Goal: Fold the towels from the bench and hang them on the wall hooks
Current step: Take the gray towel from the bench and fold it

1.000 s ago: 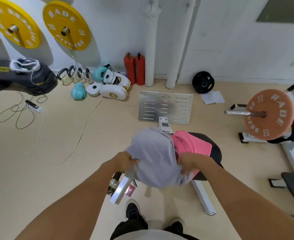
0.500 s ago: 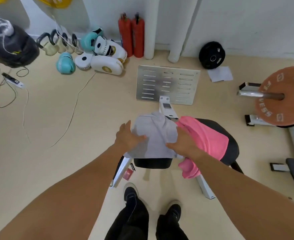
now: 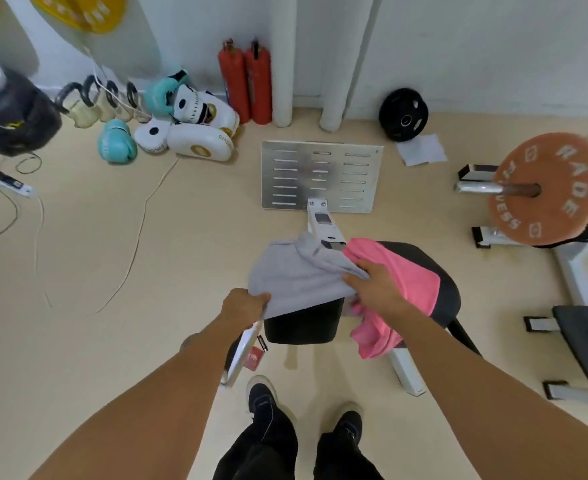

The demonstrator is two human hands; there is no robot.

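From the head camera, we see the grey towel (image 3: pixel 299 275) lying spread on the black bench (image 3: pixel 448 292), where a second ago we held it bunched in the air — so the folding has started, and a flat surface now carries the cloth. Half a second ago both palms lay flat on it; now our left hand (image 3: pixel 242 304) pinches its near left corner, fingers curled round the edge, while our right hand (image 3: pixel 372 289) rests on its right edge with fingers fairly straight. The pink towel (image 3: pixel 400 289) waits just beside, partly under that hand.
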